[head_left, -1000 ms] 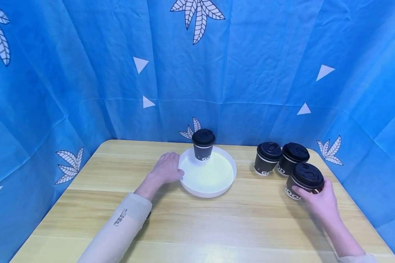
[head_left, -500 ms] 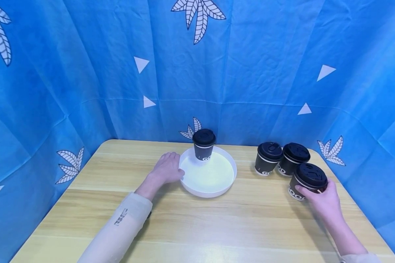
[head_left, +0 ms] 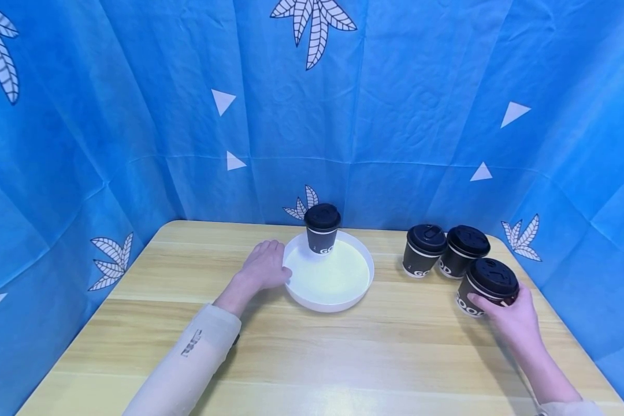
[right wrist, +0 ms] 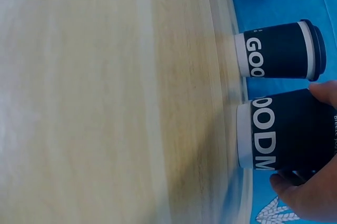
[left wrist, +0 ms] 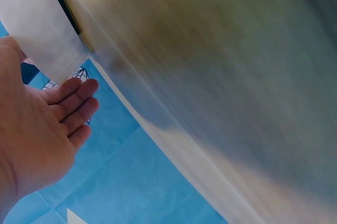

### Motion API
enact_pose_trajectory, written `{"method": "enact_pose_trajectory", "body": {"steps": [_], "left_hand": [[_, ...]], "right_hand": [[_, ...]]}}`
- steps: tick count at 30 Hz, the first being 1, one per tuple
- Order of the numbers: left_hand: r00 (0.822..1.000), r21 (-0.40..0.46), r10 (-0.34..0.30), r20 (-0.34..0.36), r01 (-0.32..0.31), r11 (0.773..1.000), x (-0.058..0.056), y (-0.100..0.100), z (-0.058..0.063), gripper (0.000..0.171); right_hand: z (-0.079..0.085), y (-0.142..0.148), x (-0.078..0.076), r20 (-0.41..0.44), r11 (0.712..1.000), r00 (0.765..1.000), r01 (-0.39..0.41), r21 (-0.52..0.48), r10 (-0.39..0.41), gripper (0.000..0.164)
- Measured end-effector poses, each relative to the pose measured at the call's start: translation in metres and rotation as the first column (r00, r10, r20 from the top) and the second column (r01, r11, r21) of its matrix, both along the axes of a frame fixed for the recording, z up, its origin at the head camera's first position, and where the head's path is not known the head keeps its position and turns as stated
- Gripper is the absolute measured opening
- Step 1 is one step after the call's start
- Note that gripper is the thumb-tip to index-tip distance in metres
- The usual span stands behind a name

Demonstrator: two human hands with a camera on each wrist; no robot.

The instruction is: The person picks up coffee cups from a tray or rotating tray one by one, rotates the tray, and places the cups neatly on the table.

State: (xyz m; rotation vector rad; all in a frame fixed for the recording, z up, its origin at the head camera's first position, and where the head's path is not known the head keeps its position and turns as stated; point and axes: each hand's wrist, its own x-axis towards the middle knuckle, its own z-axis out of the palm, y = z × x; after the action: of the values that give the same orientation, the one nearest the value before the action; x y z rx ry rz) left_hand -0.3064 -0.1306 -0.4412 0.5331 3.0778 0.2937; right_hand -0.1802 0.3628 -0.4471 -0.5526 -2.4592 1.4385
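Observation:
My left hand (head_left: pixel 262 266) is at the left side of a round white tray (head_left: pixel 329 306). Its thumb reaches over the rim, and the fingers (left wrist: pixel 79 105) lie along the outside wall in the left wrist view. One black lidded paper coffee cup (head_left: pixel 321 237) stands upright at the back of this tray. On the right, my right hand (head_left: pixel 515 318) grips another coffee cup (head_left: pixel 470 297), thumb on the near side and the other fingers mostly hidden behind. White lettering (right wrist: pixel 263 134) on that cup faces the right wrist camera.
Two similar lidded cups, the left one (head_left: pixel 421 257) and the right one (head_left: pixel 455 260), stand close together just behind the gripped cup. Blue patterned cloth (head_left: pixel 395 115) hangs along the back and sides of the wooden table (head_left: pixel 343 358).
My right hand and its cup have shifted slightly to the right, mostly in the first half second. The left hand, tray and other cups stay where they were.

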Motion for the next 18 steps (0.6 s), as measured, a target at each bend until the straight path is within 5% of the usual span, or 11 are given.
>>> {"method": "enact_pose_trajectory", "body": {"steps": [9, 18], "left_hand": [[1.0, -0.007, 0.005, -0.003, -0.006, 1.0, 0.0, 0.001, -0.001, 0.068], [1.0, -0.002, 0.006, 0.003, -0.006, 1.0, 0.001, 0.001, 0.001, 0.069]], "right_hand": [[0.006, -0.001, 0.001, -0.067, 0.999, 0.998, -0.005, -0.044, 0.002, 0.119], [0.018, -0.004, -0.002, -0.162, 0.999, 0.987, -0.01, 0.041, 0.016, 0.116]]}}
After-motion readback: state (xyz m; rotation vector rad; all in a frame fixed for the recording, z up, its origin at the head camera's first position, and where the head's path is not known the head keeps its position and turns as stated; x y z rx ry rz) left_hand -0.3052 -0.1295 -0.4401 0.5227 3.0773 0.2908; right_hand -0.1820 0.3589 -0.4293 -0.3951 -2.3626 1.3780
